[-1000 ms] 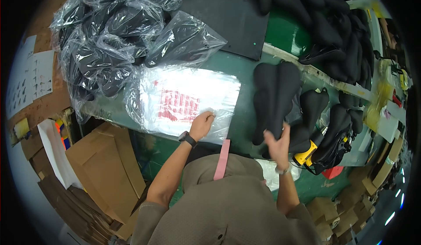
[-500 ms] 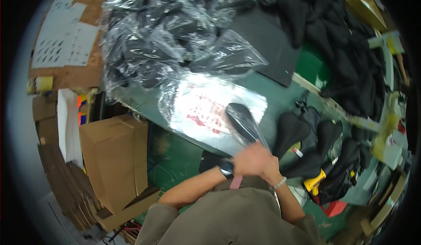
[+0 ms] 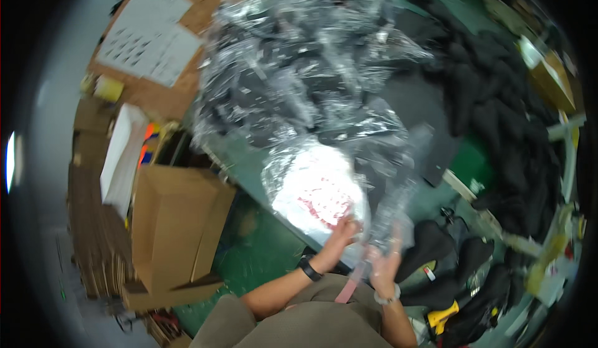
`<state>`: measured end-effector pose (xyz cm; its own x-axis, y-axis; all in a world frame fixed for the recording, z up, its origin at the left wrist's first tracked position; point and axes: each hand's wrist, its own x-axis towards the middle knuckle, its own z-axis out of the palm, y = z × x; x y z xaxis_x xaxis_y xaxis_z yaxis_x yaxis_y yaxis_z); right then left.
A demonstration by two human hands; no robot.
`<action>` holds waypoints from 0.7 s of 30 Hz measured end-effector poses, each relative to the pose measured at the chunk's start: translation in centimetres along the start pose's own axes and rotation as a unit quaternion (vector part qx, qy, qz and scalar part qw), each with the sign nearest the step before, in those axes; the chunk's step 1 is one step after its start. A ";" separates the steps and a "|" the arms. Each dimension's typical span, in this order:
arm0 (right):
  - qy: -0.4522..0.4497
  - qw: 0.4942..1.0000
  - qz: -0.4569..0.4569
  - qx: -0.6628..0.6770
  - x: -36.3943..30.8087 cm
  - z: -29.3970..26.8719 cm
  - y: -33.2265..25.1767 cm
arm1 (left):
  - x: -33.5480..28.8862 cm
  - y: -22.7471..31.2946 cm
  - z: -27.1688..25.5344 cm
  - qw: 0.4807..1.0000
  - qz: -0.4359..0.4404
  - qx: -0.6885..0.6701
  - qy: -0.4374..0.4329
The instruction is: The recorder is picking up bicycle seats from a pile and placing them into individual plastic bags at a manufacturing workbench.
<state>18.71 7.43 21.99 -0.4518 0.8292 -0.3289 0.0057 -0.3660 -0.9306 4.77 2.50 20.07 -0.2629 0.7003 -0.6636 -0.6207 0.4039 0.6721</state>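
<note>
Head cam: I see the L hand (image 3: 341, 233) at the near edge of the red-printed plastic bag stack (image 3: 316, 186), fingers bent; blurred, can't tell if it's gripping. R hand (image 3: 386, 266) is open, thumb & fingers spread, at the near end of the bagged blk saddle (image 3: 379, 183), which is just R of the stack. Bagged saddle heap (image 3: 293, 68) far, loose saddles (image 3: 430, 245) near R, cardboard box (image 3: 174, 223) L.

Clear plastic bag (image 3: 403, 208), dark saddle (image 3: 377, 183) inside, blurred
</note>
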 end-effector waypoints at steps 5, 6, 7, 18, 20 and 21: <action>-0.201 0.931 -0.222 -0.209 7.5 3.5 -4.5 | 8.0 14.1 -5.8 0.965 0.189 0.182 0.029; -0.168 0.932 -0.223 -0.230 8.2 2.7 -6.0 | 10.5 17.7 -5.7 0.969 0.209 0.021 0.132; -0.120 0.938 -0.211 -0.249 9.1 1.5 -5.4 | 12.5 21.3 -5.6 0.965 0.201 -0.020 0.168; 0.627 0.715 0.112 -0.288 21.6 -37.4 9.4 | 11.4 -3.9 -5.1 0.886 0.190 0.423 -0.011; 0.587 0.753 0.142 -0.262 22.1 -37.2 9.0 | 9.5 -6.8 -4.1 0.844 0.193 0.499 -0.034; 0.554 0.781 0.169 -0.233 22.2 -37.1 8.4 | 9.1 -7.4 -3.6 0.826 0.203 0.524 -0.050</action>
<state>41.86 38.40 0.91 0.6947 0.6686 -0.2651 0.3981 -0.6644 -0.6325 4.30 3.78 7.89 -0.1971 0.9272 -0.3185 0.4965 0.3746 0.7831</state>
